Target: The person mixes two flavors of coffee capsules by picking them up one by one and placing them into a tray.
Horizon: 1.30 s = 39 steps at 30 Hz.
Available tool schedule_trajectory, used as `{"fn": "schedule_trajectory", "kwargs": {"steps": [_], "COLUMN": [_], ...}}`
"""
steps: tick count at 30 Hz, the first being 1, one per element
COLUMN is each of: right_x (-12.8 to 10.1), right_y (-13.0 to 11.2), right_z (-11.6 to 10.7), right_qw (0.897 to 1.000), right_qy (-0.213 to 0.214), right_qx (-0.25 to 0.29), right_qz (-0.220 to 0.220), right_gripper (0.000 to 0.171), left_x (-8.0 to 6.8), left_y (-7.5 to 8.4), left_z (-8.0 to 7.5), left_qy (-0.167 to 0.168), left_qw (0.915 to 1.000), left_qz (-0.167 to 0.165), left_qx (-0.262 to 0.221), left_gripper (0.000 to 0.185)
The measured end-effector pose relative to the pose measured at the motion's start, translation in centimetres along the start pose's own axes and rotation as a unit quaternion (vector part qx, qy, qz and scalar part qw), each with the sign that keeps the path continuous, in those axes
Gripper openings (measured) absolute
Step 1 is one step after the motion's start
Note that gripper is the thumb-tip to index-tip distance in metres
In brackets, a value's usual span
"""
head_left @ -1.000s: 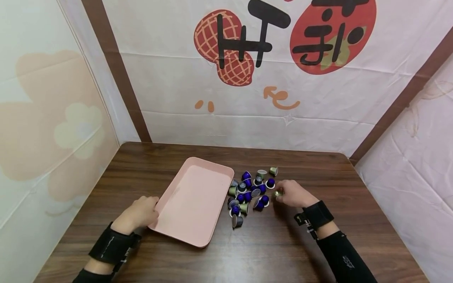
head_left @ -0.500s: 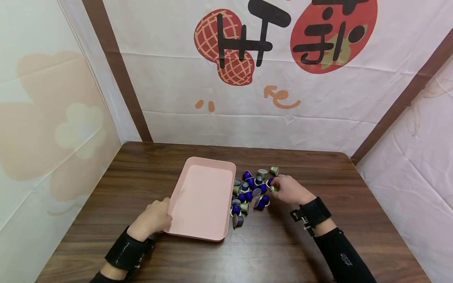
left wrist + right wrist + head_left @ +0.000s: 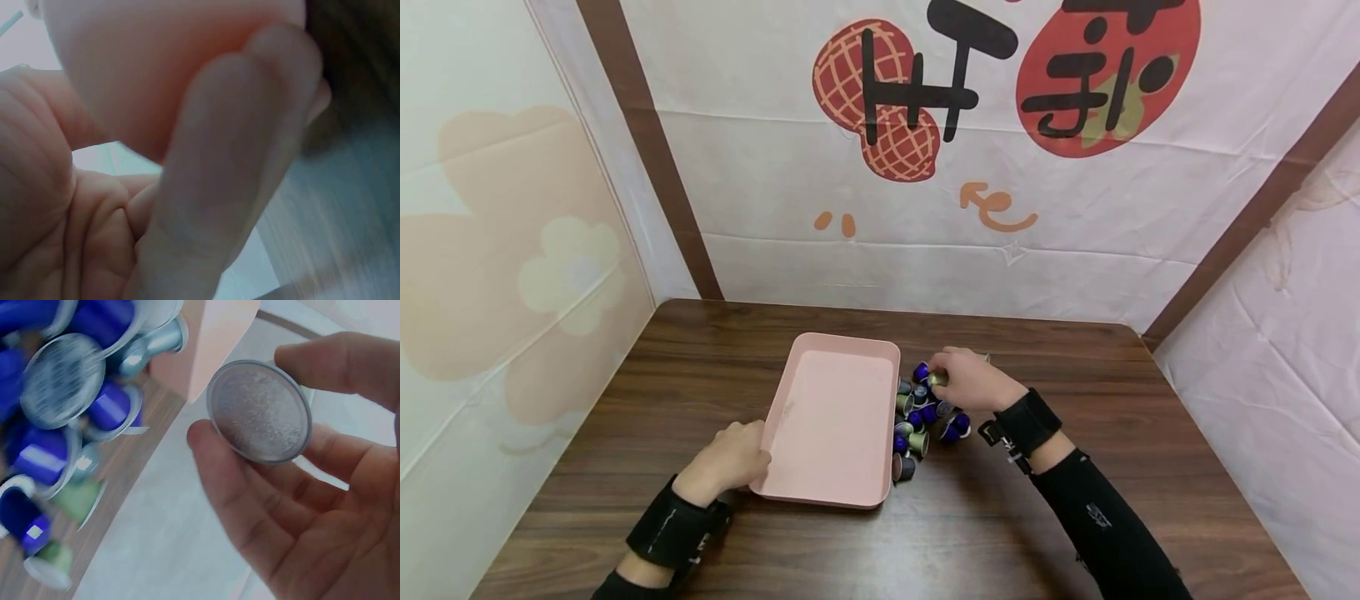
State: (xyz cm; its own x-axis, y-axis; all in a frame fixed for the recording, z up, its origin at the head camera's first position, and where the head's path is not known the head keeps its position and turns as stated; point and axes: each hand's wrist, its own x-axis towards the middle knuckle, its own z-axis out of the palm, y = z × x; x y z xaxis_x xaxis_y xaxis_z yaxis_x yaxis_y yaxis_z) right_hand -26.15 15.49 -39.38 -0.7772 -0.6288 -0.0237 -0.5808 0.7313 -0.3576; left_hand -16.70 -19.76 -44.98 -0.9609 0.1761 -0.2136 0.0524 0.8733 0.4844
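My left hand [image 3: 727, 461] grips the near left rim of a pink tray [image 3: 827, 417]. In the left wrist view its fingers [image 3: 215, 144] curl against the tray's pale pink wall [image 3: 150, 56]. My right hand [image 3: 976, 381] holds a green coffee capsule [image 3: 937, 379] over the far part of a capsule pile. Seen by the right wrist camera, thumb and fingers pinch this capsule [image 3: 259, 412] by its sides, its foil lid facing the camera. Several blue, green and grey capsules, among them a blue capsule [image 3: 955, 427], lie close along the tray's right side; the right hand hides some.
A dark grey capsule [image 3: 903, 468] lies at the near end of the pile, beside the tray's right edge. The wooden table [image 3: 1075, 517] ends at the back before a printed white curtain [image 3: 760, 200].
The tray has turned straighter and shifted right against the pile, with my left hand following on its rim. My right hand has carried the green capsule leftward and farther back over the pile.
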Motion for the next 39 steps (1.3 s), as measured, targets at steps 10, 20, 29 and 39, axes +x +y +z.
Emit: {"fn": "schedule_trajectory", "kwargs": {"steps": [10, 20, 29, 39], "right_x": [5.9, 11.1, 13.2, 14.7], "right_y": [-3.6, -5.0, -5.0, -6.9], "right_z": [1.7, 5.1, 5.9, 5.9], "right_qw": [0.998, 0.992, 0.992, 0.995], "right_qy": [-0.023, -0.048, -0.072, -0.078], "right_qx": [-0.011, -0.079, -0.085, -0.064], "right_qz": [-0.064, -0.084, -0.053, 0.015], "right_gripper": [0.006, 0.013, 0.024, 0.015], "left_x": [0.4, 0.2, 0.3, 0.3], "left_y": [-1.3, -1.3, -1.1, -1.3], "left_z": [-0.5, -0.4, -0.3, -0.1], "left_qy": [-0.015, -0.017, -0.015, -0.012], "left_qw": [0.9988, 0.9989, 0.9995, 0.9995], "left_qz": [-0.01, 0.0, -0.013, -0.004], "left_qx": [-0.044, -0.044, -0.025, -0.029], "left_gripper": [0.014, 0.014, 0.012, 0.01]}}
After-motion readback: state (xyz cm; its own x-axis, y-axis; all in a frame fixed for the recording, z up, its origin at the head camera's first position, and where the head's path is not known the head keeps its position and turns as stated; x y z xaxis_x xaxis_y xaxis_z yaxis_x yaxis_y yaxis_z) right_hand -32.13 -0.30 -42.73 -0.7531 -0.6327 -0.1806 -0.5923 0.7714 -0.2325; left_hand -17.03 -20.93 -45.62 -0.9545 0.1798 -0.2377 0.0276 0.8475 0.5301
